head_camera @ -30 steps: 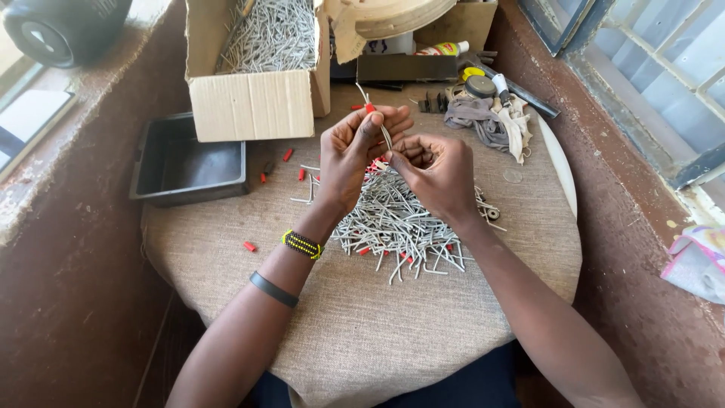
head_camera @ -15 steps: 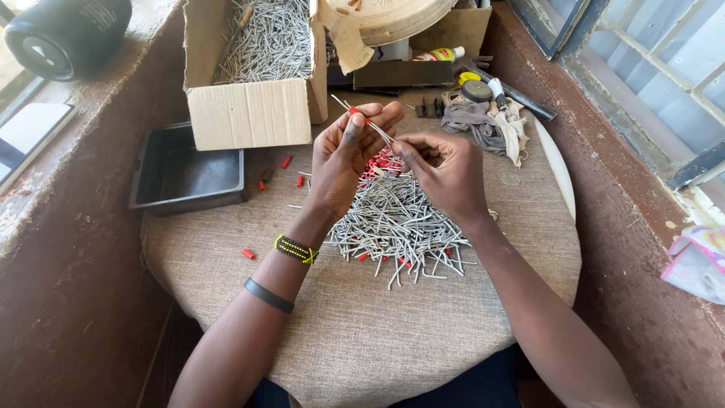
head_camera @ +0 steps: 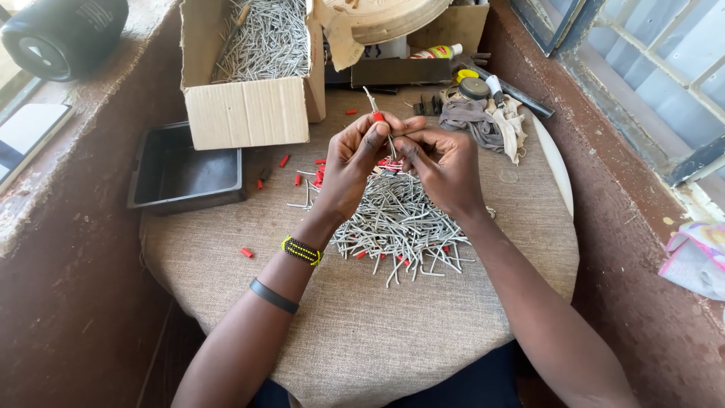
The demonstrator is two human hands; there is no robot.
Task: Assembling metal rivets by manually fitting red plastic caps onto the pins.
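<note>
Both hands meet over the middle of a round table draped in coarse, woven beige burlap cloth (head_camera: 362, 340). The left hand (head_camera: 355, 162) pinches a thin grey metal pin with a small red bead on it (head_camera: 375, 113) between thumb and forefinger, the pin's bare end sticking up and away toward the far side. The right hand (head_camera: 445, 162) is curled, its fingertips pressed together against the left hand's at the pin's lower end; whether it grips a second piece cannot be told. The left wrist wears a yellow-and-black beaded bracelet (head_camera: 301, 250) and, nearer the elbow, a plain black band (head_camera: 274, 296).

Directly beneath the hands lies a loose heap of straight grey metal pins (head_camera: 400, 227), dull and matte, criss-crossed in all directions, with red beads showing among them. More small red tube beads (head_camera: 247, 252) are scattered on the cloth to the left.

At the far left stands an open corrugated cardboard box (head_camera: 249, 113), plain and unprinted on its near face, filled with the same grey pins. Just beside it on the left sits a shallow black rectangular plastic tray (head_camera: 185, 170). On the far right lie a crumpled grey rag (head_camera: 476, 121), a small round tin with a dark lid (head_camera: 474, 88) and a small bottle with a yellow and red label (head_camera: 438, 52) lying on its side. A black cylindrical object (head_camera: 64, 34) rests on the left window ledge.
</note>
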